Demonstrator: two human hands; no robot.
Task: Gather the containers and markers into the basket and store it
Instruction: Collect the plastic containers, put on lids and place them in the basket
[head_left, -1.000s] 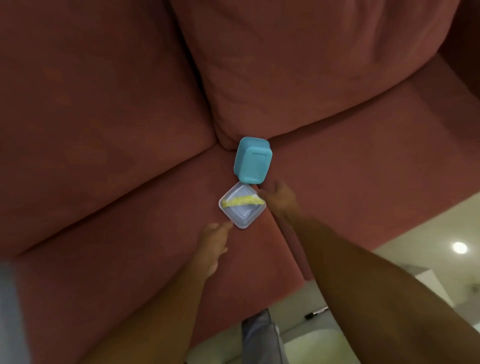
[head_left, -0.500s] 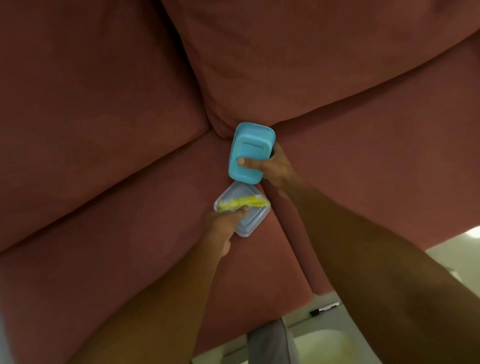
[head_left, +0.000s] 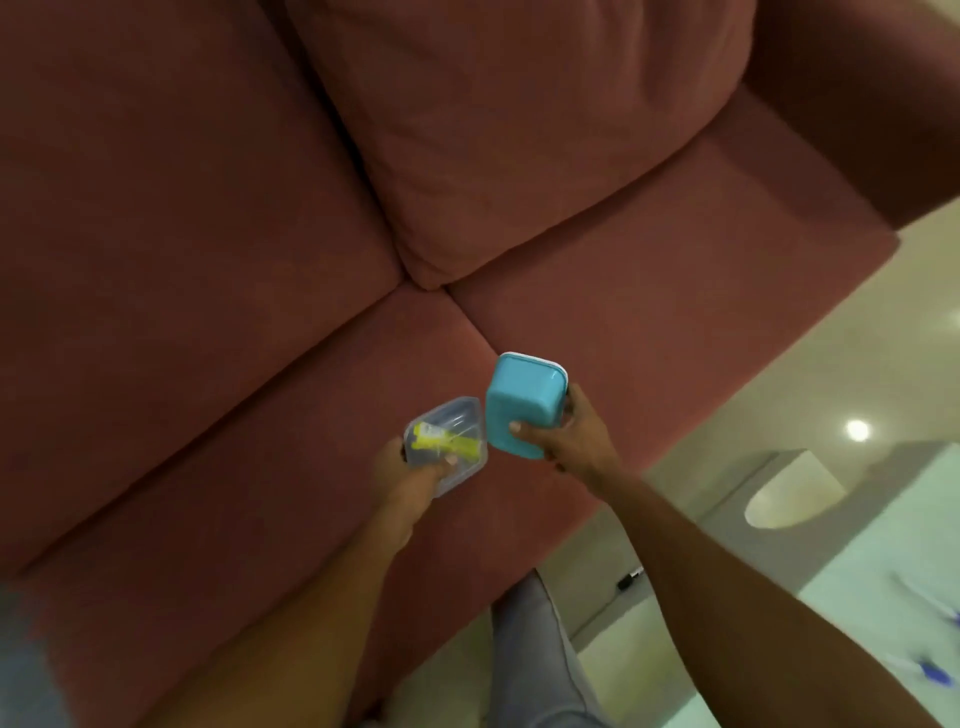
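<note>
My left hand (head_left: 415, 475) grips a small clear plastic container (head_left: 451, 439) with a yellow item (head_left: 447, 440) inside, held just above the sofa seat. My right hand (head_left: 566, 441) grips a turquoise container (head_left: 522, 402) by its side, thumb across its lower edge. The two containers are side by side and nearly touch, both lifted off the red sofa (head_left: 260, 364). No basket is in view.
A dark marker (head_left: 630, 579) lies on the pale floor by the sofa's front edge. A white table (head_left: 857, 561) with a curved cut-out stands at the right, with blurred blue things at its far right edge. My trouser leg (head_left: 535, 654) is at the bottom.
Both hands closed on the containers and lifted them off the seat, drawing them back toward me from the cushion corner. The view swung to the right.
</note>
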